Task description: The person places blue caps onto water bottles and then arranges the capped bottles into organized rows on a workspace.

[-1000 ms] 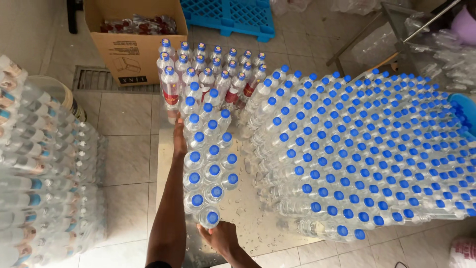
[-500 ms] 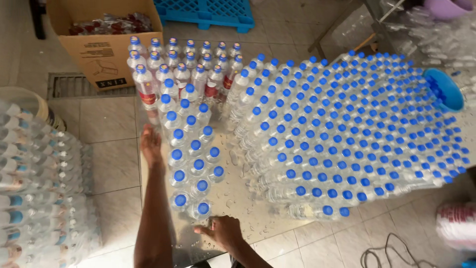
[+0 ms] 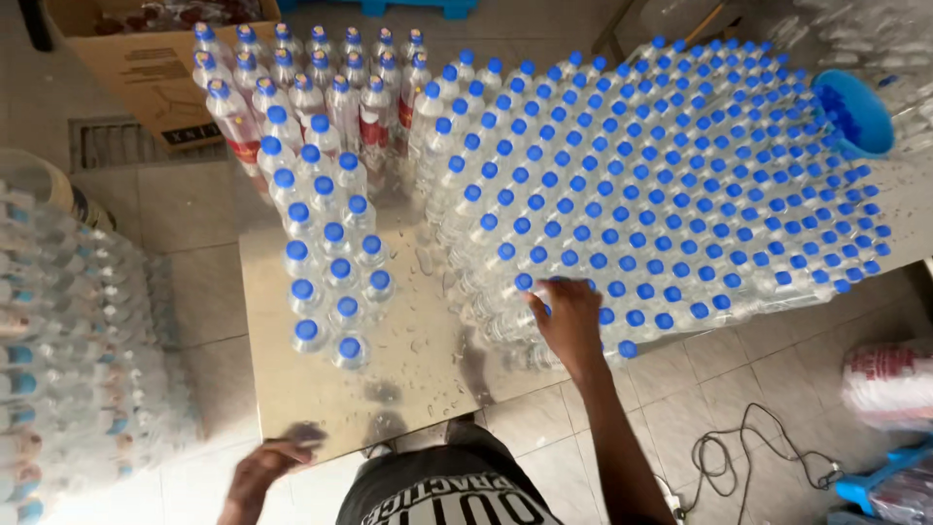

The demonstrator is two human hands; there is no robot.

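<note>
A wet steel table on tiled floor carries blue-capped water bottles. The right hand lies palm-down, fingers spread, on the large block of bottles — gripping none. The left hand rests loosely curled at the table's near edge, near a smaller bottle row.

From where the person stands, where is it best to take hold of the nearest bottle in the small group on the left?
Probably at the neck just under the blue cap of the nearest bottle, coming from above with the fingers. It stands upright at the group's front corner on the wet metal table, with free room toward the person; the left hand is closest.
</note>
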